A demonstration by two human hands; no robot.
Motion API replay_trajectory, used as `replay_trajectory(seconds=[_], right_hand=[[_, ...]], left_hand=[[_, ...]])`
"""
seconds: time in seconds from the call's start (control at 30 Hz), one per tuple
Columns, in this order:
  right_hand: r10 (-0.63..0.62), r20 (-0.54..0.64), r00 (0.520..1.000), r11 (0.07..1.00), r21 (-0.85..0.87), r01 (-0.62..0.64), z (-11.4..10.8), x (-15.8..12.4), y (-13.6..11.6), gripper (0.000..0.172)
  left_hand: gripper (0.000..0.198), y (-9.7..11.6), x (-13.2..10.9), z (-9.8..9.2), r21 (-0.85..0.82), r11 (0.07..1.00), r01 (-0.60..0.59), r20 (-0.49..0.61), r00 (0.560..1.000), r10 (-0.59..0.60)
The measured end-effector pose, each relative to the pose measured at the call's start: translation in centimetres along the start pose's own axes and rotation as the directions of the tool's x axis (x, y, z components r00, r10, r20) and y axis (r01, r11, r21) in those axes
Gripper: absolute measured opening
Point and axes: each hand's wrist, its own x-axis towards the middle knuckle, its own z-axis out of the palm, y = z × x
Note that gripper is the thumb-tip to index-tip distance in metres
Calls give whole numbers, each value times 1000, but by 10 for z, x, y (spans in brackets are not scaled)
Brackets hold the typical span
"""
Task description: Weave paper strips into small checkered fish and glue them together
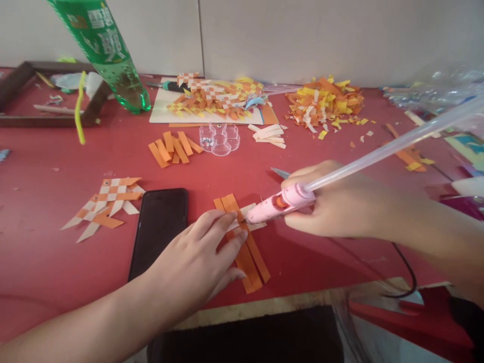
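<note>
1. Right-hand grip (333,201) is closed around a pink glue gun (268,207), right of centre. A clear glue stick (378,143) runs from its back end toward the upper right edge. A pointed metal tip (280,173) shows beside the knuckles; what it belongs to is hidden.
2. Two orange paper strips (249,259) lie at lower centre, to the left of that grip, their long axis slanting steeply from upper left to lower right. Pale strips (259,225) cross them near their upper part.
3. The gun points left and slightly down at this crossing; whether its nozzle touches the paper, I cannot tell.
4. The left hand (209,237) is nearer the paper: its curved fingers rest on the strips, with the fingertips just beside the nozzle. Whether they pinch anything is unclear.
5. The red worktop (56,272) carries a black phone (161,222) left of the left hand, with woven orange-and-white paper pieces (113,194) beyond it.
6. Across the upper middle are loose orange strips (177,147), a clear palette (221,138) and a heap of paper scraps (328,101).
7. At upper left, a green bottle (113,60) leans in the view, near a dark-rimmed tray (45,121). Pale wall panels (283,40) close off the top.
</note>
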Motion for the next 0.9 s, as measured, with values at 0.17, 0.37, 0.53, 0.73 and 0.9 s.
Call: replay_trajectory(seconds=[0.17, 0.37, 0.53, 0.73, 0.9], right_hand=[[-6, 27, 1000, 999, -50, 8, -2, -1, -2, 21], [18, 54, 998, 994, -109, -12, -5, -1, -6, 22], [41, 74, 996, 992, -123, -31, -7, -1, -9, 18], [0, 22, 1000, 993, -117, 3, -4, 2, -5, 18], [3, 36, 999, 993, -121, 1, -3, 2, -2, 19]], left_hand=[[46, -1, 1, -1, 9, 1000, 4, -5, 1000, -4], [46, 0, 1, -1, 5, 1000, 2, 10, 1000, -2], [47, -1, 0, -1, 4, 1000, 3, 1, 1000, -3], [46, 0, 1, -1, 2, 1000, 2, 1, 1000, -2], [47, 0, 0, -1, -12, 1000, 6, 7, 1000, -6]])
